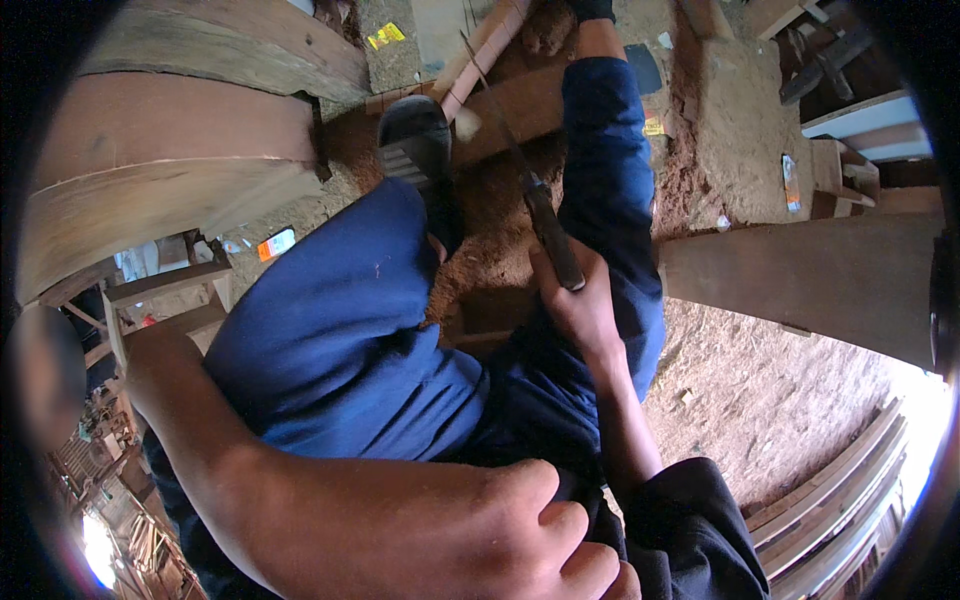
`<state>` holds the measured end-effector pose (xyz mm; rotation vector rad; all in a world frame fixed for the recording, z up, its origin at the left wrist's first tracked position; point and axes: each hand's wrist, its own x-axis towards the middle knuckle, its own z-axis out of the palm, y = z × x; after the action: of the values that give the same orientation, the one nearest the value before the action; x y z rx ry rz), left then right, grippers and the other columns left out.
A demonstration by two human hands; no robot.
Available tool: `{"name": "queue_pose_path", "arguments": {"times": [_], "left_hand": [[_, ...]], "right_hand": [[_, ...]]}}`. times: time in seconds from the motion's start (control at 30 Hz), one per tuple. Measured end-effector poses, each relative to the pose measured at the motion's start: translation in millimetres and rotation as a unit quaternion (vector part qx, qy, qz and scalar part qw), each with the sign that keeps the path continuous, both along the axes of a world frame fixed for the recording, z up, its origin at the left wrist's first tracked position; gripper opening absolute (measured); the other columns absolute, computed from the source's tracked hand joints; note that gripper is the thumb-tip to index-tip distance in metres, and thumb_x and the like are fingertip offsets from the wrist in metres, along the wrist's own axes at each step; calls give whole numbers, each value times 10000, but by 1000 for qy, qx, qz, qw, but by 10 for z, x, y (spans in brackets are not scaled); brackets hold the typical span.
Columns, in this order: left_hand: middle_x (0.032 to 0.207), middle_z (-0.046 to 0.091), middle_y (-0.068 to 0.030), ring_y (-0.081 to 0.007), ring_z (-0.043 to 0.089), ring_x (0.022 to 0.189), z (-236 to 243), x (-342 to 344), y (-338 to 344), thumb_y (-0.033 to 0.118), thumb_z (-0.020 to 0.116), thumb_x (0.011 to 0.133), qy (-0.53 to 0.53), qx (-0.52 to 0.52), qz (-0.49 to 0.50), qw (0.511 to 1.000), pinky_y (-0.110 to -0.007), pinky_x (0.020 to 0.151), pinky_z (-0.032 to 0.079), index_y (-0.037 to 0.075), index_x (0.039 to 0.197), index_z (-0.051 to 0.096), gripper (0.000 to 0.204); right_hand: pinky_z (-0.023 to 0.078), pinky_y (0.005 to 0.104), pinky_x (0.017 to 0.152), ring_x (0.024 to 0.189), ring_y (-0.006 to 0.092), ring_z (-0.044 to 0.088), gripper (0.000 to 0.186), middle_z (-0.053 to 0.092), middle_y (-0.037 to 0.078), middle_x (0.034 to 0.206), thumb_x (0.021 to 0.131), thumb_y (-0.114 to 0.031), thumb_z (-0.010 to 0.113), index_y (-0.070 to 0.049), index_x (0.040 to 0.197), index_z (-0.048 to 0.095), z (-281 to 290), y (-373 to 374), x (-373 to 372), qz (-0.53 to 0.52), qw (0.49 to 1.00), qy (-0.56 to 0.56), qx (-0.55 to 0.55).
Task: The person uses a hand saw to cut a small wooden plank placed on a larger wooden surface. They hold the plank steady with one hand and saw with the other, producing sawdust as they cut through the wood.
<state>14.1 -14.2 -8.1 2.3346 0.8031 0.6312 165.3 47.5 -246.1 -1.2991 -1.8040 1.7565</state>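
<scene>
My right hand [577, 300] is closed around the dark handle of a long, thin-bladed hand tool [541, 205]. Its narrow blade, seen nearly edge-on, points up and left past my legs; whether it has teeth is too small to tell. Near the blade's tip lies a pinkish wooden strip [487, 58] crossed by dark lines. My left shoe [415, 140] is by the strip's lower end. Close to my body, my left hand [535, 535] is curled into a fist, the arm bent across the bottom. The inside of that fist is hidden.
Large wooden planks [180, 130] stand at the left, and another board [800, 280] juts in from the right. Brown sawdust [500, 235] covers the ground between my legs. Yellow wrappers [385, 36] litter the floor. A person [45, 380] is at the far left; stacked timber [830, 500] lies lower right.
</scene>
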Motion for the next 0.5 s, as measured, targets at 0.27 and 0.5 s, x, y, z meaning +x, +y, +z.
{"name": "queue_pose_path", "arguments": {"times": [0.27,0.5], "left_hand": [[789,596,6,-142,591,677,-183,-606,310,269,697,814,136,-169,-1,976,-313,580,433,69,1004,632,283],[885,630,-14,-97,573,745,-1782,-1956,1211,371,556,974,77,-343,364,863,-256,681,465,57,1055,598,327]], "right_hand": [[424,238,645,715,58,481,187,575,-7,754,941,-145,605,20,1022,639,197,-143,404,-18,999,-21,-19],[423,259,630,689,61,466,146,551,0,721,933,-139,607,7,924,618,-11,-59,-27,3,1000,20,22]]}}
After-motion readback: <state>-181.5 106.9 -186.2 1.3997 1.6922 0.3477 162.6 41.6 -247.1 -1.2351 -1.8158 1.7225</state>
